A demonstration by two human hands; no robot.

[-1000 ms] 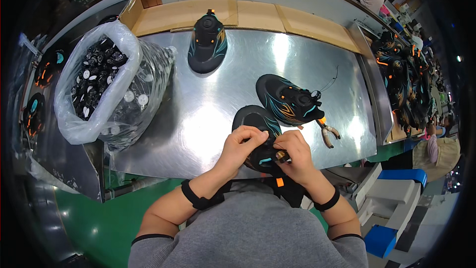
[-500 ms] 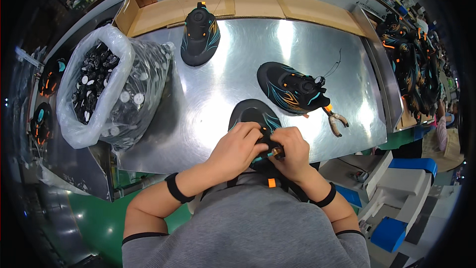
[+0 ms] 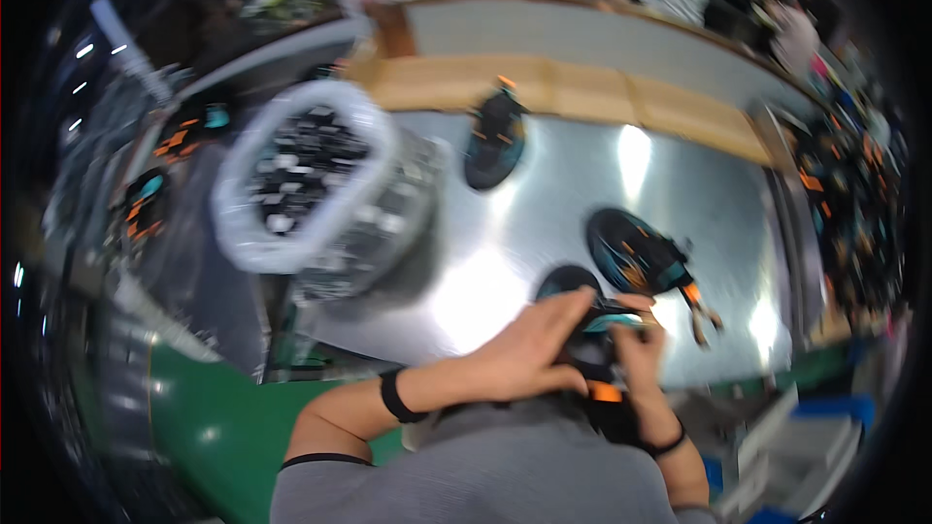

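Over a metal table (image 3: 558, 155), resting left hand (image 3: 529, 349) splayed on a shoe (image 3: 596, 347). Holding right hand (image 3: 641, 354) at its right, unclear whether clamped.

The left hand (image 3: 529, 346) has straight fingers (image 3: 571, 311), thumb apart; the right hand (image 3: 639, 357) curls nearby.
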